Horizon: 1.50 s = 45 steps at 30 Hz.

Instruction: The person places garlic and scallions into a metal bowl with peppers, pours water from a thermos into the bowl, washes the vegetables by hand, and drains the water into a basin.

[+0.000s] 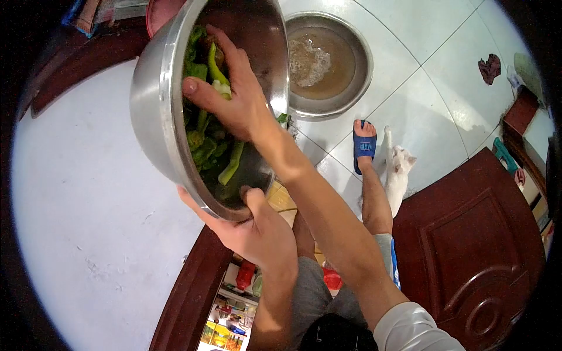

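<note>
A large steel bowl [155, 105] is tilted steeply on its side, its mouth facing right. My left hand [254, 234] grips its lower rim, with the thumb over the edge inside. Inside lie green leafy vegetables [205, 149] with pale green stems. My right hand [234, 93] reaches into the bowl, its fingers and thumb curved round part of the greens; some fingertips are hidden among them. Beyond the bowl's right rim, a wide metal basin [362, 76] of cloudy, rippling water stands on the floor.
A white surface [105, 205] edged in dark wood lies left. On the tiled floor [421, 117] are a foot in a blue slipper [365, 146] and a white cat [398, 175] beside it. A carved dark wood panel [462, 245] stands at lower right; a dark crumpled scrap [489, 68] lies upper right.
</note>
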Each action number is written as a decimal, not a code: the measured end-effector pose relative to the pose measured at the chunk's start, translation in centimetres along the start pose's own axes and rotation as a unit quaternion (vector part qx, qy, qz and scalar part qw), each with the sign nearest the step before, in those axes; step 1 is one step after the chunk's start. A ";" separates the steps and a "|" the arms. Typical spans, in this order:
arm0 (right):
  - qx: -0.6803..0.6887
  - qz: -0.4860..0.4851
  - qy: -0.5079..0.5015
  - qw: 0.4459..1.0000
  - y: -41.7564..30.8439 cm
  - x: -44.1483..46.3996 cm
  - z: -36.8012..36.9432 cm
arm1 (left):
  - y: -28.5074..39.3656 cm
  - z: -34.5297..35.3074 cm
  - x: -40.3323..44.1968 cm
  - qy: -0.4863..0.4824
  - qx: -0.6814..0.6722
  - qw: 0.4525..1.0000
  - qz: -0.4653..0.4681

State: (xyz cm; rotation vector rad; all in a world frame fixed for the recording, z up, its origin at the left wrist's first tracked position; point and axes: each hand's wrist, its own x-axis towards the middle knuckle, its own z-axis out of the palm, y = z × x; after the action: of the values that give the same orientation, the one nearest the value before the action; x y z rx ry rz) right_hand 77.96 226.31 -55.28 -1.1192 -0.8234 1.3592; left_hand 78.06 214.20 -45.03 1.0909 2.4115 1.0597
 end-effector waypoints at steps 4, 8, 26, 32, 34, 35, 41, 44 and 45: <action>0.028 -0.010 -0.007 1.000 -0.9 0.1 0.2 | 0.4 -0.7 -0.1 0.016 0.041 0.999 -0.002; 0.038 -0.018 -0.002 0.999 -1.8 0.1 0.8 | 1.0 -1.4 -0.1 0.025 0.017 1.000 0.005; -0.360 0.038 -0.035 0.932 -4.0 -2.7 -2.3 | -1.2 -2.7 -0.2 -0.140 -0.266 0.921 -0.250; -0.497 -0.024 -0.071 0.864 -10.5 -3.5 -3.6 | 1.5 -6.2 -1.5 -0.169 -0.289 0.868 -0.368; -0.520 -0.059 -0.080 0.848 -14.1 -4.2 -4.4 | 4.2 -7.5 -2.7 -0.165 -0.370 0.832 -0.379; -0.539 -0.084 -0.086 0.834 -16.1 -4.8 -4.8 | 5.4 -8.5 -3.3 -0.160 -0.379 0.829 -0.378; -0.493 0.011 -0.183 0.850 -28.7 -6.2 -6.5 | 12.3 -14.9 -5.8 -0.203 -0.389 0.792 -0.424; -0.462 0.032 -0.200 0.864 -34.1 -6.4 -6.4 | 15.7 -17.5 -6.3 -0.221 -0.399 0.790 -0.409; -0.450 0.018 -0.202 0.870 -35.1 -6.6 -6.6 | 17.1 -18.4 -6.6 -0.232 -0.410 0.785 -0.401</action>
State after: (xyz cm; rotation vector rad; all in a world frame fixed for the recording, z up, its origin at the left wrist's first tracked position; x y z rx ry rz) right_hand 94.79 223.12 -23.20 -1.5608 -1.8750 1.2657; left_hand 81.89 207.60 -20.27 -0.0293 1.4417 1.1218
